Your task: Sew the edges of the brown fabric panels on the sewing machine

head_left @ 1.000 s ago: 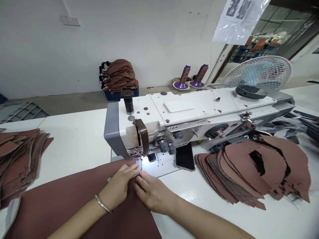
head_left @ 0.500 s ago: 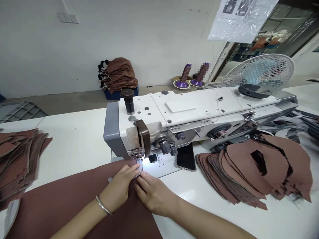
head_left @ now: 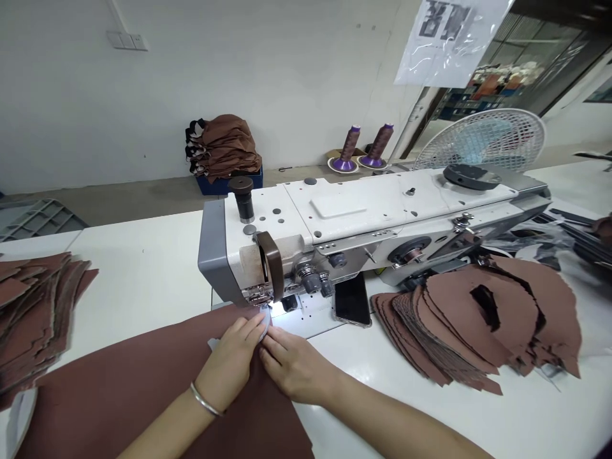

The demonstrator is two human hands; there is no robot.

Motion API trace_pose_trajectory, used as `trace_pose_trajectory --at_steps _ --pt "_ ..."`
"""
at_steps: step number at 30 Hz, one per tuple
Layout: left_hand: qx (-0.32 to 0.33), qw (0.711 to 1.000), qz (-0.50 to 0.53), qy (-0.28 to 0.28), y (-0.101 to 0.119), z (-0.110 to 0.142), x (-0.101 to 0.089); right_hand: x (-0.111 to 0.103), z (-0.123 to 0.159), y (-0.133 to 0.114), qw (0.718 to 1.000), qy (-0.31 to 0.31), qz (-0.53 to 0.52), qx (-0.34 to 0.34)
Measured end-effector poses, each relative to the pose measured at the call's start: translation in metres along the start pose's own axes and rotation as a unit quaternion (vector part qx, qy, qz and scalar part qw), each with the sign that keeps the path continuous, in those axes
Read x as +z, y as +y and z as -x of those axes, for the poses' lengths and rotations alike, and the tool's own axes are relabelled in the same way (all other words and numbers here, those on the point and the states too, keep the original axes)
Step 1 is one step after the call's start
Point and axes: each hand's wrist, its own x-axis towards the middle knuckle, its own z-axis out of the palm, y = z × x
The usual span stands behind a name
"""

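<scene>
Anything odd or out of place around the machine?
The phone: it lies by the sewing machine, next to the brown cut pieces, an odd spot for something that isn't sewing material. Nothing looks spilled, and the large brown panel shows no obvious damage.

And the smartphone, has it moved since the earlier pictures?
No, the smartphone shows no visible shift relative to the sewing machine in any direction.

- Fan (head_left: pixel 482 143), white-caged: I see it at two o'clock.
- Wall switch panel (head_left: pixel 127 41), white: my ten o'clock.
- Crate (head_left: pixel 48 220), grey: my nine o'clock.
- Printed sheet (head_left: pixel 430 60), hanging: between one and two.
</scene>
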Motion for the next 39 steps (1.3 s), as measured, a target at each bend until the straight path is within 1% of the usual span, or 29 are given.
trace_pose_trajectory --at_steps 3,6,8,13,19,21,24,27,32,36,39 --pt "0.011 0.995 -0.096 0.023 0.008 0.007 0.009 -0.003 0.005 -0.004 1.000 -0.010 0.012 -0.025" --pt "0.023 0.979 -0.196 0.050 0.013 0.012 0.018 -0.005 0.006 -0.008 0.999 -0.021 0.017 -0.025" --pt "0.034 0.970 -0.231 0.063 0.015 0.012 0.021 -0.006 0.005 -0.008 0.999 -0.023 0.020 -0.023" --pt "0.062 0.966 -0.237 0.080 0.014 0.012 0.026 -0.005 0.003 -0.007 0.999 -0.023 0.036 -0.030" --pt "0.070 0.968 -0.225 0.087 0.008 0.005 0.028 0.002 0.003 -0.003 0.999 -0.012 0.042 -0.030" --pt "0.077 0.962 -0.239 0.105 0.008 0.001 0.026 0.002 0.003 -0.001 0.999 -0.003 0.036 -0.028" --pt "0.088 0.949 -0.277 0.124 0.010 -0.004 0.024 -0.002 0.005 -0.002 0.999 -0.005 0.019 -0.044" --pt "0.088 0.940 -0.308 0.113 0.012 -0.007 0.024 -0.004 0.007 -0.003 0.999 -0.012 0.012 -0.044" --pt "0.074 0.935 -0.335 0.091 0.012 -0.012 0.024 0.001 0.004 0.002 0.999 -0.019 0.002 -0.031" --pt "0.082 0.930 -0.345 0.100 0.011 -0.016 0.022 0.001 0.001 0.006 1.000 -0.001 0.010 -0.028" --pt "0.084 0.930 -0.346 0.090 0.010 -0.017 0.021 -0.003 0.001 0.007 0.999 0.006 0.002 -0.041"
